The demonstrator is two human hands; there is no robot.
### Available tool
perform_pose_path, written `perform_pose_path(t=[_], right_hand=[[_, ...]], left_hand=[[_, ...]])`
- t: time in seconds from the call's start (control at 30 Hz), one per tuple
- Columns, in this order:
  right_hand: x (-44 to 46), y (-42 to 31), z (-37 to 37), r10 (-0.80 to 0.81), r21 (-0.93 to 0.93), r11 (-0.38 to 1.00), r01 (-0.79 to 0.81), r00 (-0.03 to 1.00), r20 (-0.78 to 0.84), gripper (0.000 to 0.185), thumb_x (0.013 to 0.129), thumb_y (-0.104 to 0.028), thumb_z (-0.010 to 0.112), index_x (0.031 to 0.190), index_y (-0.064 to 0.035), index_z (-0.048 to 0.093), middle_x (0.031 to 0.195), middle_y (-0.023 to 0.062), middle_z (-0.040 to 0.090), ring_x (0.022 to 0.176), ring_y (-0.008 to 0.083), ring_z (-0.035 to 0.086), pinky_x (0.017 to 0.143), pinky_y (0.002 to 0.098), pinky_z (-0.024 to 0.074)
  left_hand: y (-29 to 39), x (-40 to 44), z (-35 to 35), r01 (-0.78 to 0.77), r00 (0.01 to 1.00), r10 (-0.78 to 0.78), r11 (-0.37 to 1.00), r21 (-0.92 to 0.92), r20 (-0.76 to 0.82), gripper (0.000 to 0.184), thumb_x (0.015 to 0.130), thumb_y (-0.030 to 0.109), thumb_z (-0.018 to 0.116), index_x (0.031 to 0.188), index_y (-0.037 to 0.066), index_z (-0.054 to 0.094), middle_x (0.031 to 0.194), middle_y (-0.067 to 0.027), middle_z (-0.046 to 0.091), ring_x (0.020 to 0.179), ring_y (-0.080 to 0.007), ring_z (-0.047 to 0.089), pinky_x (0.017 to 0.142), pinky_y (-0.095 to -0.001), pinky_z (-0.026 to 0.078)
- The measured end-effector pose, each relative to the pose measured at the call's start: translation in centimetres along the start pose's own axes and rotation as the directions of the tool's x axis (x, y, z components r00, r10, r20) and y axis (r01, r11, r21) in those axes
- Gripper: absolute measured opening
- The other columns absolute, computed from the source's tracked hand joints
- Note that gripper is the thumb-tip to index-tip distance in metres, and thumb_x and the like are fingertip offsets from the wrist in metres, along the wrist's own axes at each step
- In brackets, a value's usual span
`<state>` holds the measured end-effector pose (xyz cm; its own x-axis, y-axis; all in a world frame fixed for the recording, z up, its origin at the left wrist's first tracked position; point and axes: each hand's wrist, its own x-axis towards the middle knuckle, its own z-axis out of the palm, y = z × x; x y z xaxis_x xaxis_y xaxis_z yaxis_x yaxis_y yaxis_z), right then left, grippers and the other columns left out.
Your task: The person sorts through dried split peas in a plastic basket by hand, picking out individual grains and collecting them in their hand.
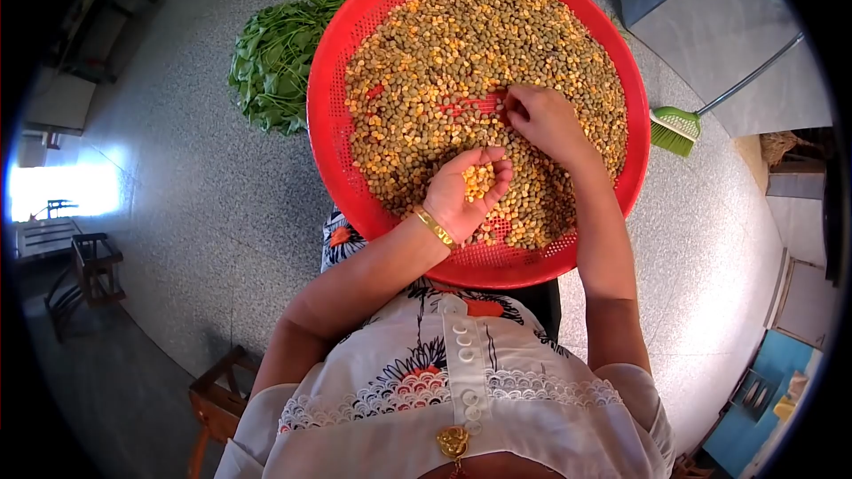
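Note:
A large round red basket (pixel 327 137) with a perforated rim holds a spread of mixed green-brown and yellow kernels (pixel 515 31). My left hand (pixel 466 195), with a gold bracelet at the wrist, is cupped palm up over the front part of the basket and holds a small heap of yellow kernels (pixel 478 181). Just right of centre, my right hand (pixel 541 120) reaches down to the kernels with its fingers bent and pinched together. What lies between those fingertips is too small to make out. Beside them a patch of the red basket floor shows.
Leafy greens (pixel 275 62) lie on the speckled floor (pixel 240 239) left of the basket. To the right is a green and white brush (pixel 676 129) with a long handle. A wooden stool (pixel 217 395) stands at the lower left, and a chair (pixel 96 266) is farther left.

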<state>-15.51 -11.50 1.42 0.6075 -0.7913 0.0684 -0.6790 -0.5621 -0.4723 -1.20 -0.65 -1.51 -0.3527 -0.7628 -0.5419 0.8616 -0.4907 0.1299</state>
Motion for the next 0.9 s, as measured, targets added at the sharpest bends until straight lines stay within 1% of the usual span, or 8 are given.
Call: perform_pose_path(t=[0.1,0.17,0.27,0.37,0.57,0.67,0.8,0.9], right_hand=[[-0.1,0.1,-0.7,0.145,0.1,0.985,-0.142,0.989,-0.024,0.01,0.071,-0.006,0.06,0.08,-0.0025,0.056,0.07,0.007,0.057,0.064,0.016,0.056,0.059,0.0279,0.0441],[-0.3,0.4,-1.1,0.023,0.628,0.769,-0.12,0.987,0.16,0.012,0.072,-0.007,0.061,0.081,-0.0018,0.056,0.07,0.0021,0.057,0.064,0.0091,0.053,0.059,0.0243,0.0426],[-0.3,-0.6,-1.6,0.006,0.701,0.69,-0.179,0.97,0.242,0.013,0.069,-0.005,0.063,0.08,-0.0018,0.059,0.065,0.0025,0.057,0.061,0.0083,0.05,0.058,0.023,0.042],[-0.1,0.2,-0.9,0.141,0.394,0.903,-0.174,0.984,0.113,0.014,0.068,-0.008,0.065,0.079,-0.0026,0.059,0.065,0.0048,0.057,0.061,0.0121,0.054,0.058,0.0255,0.0435],[0.0,-0.8,0.0,0.12,0.037,0.991,-0.125,0.987,0.106,0.015,0.067,-0.014,0.062,0.078,-0.0042,0.058,0.071,0.0099,0.059,0.069,0.0244,0.059,0.062,0.035,0.0456],[-0.1,-1.1,0.5,0.043,-0.055,0.998,-0.043,0.999,0.005,0.013,0.066,-0.009,0.062,0.076,-0.0037,0.056,0.067,0.0106,0.056,0.061,0.0223,0.057,0.057,0.0323,0.045],[-0.2,-0.2,0.5,0.03,-0.094,0.995,-0.037,0.996,-0.078,0.012,0.068,-0.009,0.062,0.077,-0.003,0.057,0.064,0.0075,0.055,0.06,0.0167,0.056,0.055,0.0293,0.0436],[-0.3,0.1,-1.0,0.12,0.446,0.879,-0.167,0.984,0.131,0.012,0.073,-0.01,0.062,0.079,-0.0009,0.057,0.065,-0.0014,0.053,0.063,0.0046,0.048,0.056,0.022,0.0396]], left_hand=[[-0.1,0.0,0.1,0.01,1.0,-0.01,0.999,0.032,0.01,0.024,0.088,0.016,0.045,0.099,-0.003,0.053,0.09,-0.0111,0.054,0.081,-0.0188,0.054,0.073,-0.026,0.049],[0.0,-0.1,0.2,0.004,1.0,-0.005,1.0,0.022,0.02,0.024,0.088,0.016,0.045,0.098,-0.003,0.053,0.09,-0.0112,0.054,0.082,-0.0191,0.054,0.074,-0.0263,0.049],[0.1,-0.3,0.5,-0.003,1.0,0.003,1.0,-0.002,0.002,0.024,0.088,0.017,0.044,0.098,-0.003,0.054,0.091,-0.0115,0.055,0.083,-0.0197,0.055,0.075,-0.0268,0.049],[0.0,0.0,0.1,0.001,1.0,-0.001,1.0,-0.031,-0.003,0.024,0.088,0.017,0.044,0.098,-0.003,0.053,0.092,-0.0118,0.055,0.084,-0.02,0.055,0.075,-0.0268,0.049],[0.0,-0.2,0.4,0.0,1.0,0.0,1.0,-0.017,-0.011,0.021,0.087,0.015,0.046,0.098,-0.002,0.053,0.091,-0.0112,0.055,0.083,-0.019,0.055,0.074,-0.0258,0.049],[0.0,-0.1,0.4,0.0,1.0,0.0,1.0,0.009,-0.018,0.021,0.087,0.014,0.047,0.098,-0.002,0.054,0.09,-0.0104,0.055,0.082,-0.0182,0.055,0.073,-0.0251,0.049],[0.0,-0.3,0.8,-0.004,0.999,0.007,0.998,0.06,-0.042,0.02,0.087,0.014,0.048,0.098,-0.001,0.054,0.089,-0.0094,0.055,0.08,-0.0172,0.055,0.071,-0.0241,0.049],[-0.1,0.0,0.3,0.004,1.0,-0.003,0.999,0.038,-0.026,0.021,0.087,0.015,0.047,0.098,-0.002,0.054,0.09,-0.0102,0.055,0.081,-0.018,0.055,0.072,-0.0251,0.049]])
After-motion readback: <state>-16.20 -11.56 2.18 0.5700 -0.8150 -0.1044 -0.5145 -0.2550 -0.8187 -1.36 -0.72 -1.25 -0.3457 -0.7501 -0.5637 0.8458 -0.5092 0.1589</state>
